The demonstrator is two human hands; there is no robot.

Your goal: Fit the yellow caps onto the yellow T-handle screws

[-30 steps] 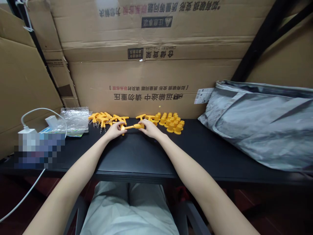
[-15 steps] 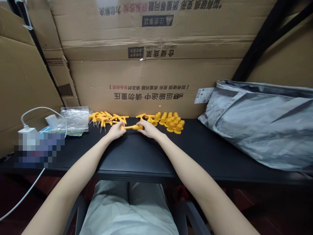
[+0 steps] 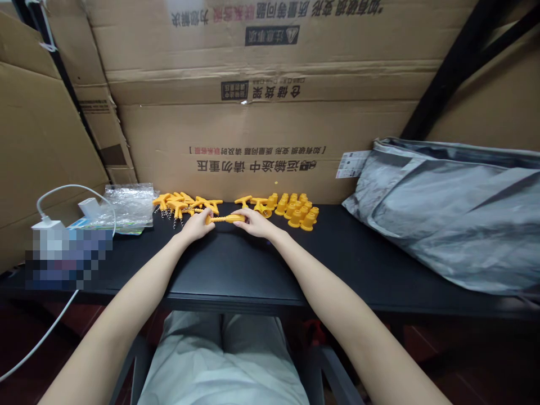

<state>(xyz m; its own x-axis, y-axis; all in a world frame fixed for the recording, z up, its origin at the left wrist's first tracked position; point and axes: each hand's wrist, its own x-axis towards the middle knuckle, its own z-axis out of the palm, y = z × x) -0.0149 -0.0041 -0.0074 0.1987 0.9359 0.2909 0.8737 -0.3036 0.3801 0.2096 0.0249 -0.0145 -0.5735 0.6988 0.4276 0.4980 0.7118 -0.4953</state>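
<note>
Both my hands meet over the far middle of the black table [image 3: 236,270], holding one yellow plastic corkscrew piece [image 3: 225,219] that lies crosswise between them. My left hand [image 3: 196,224] grips its left end and my right hand [image 3: 255,223] grips its right end, where a yellow cap sits. To the left behind my hands lies a pile of yellow T-handled corkscrews [image 3: 181,204]. To the right behind them stands a cluster of several yellow caps [image 3: 295,211].
Cardboard boxes [image 3: 261,135] wall off the back and left. A grey bag [image 3: 455,208] covers the table's right side. A clear plastic bag [image 3: 129,205], a white charger with cable [image 3: 46,228] and a blurred item sit at the left.
My hands have shifted slightly and drawn a bit closer along the yellow piece, which now lies a touch higher. Everything else is still.
</note>
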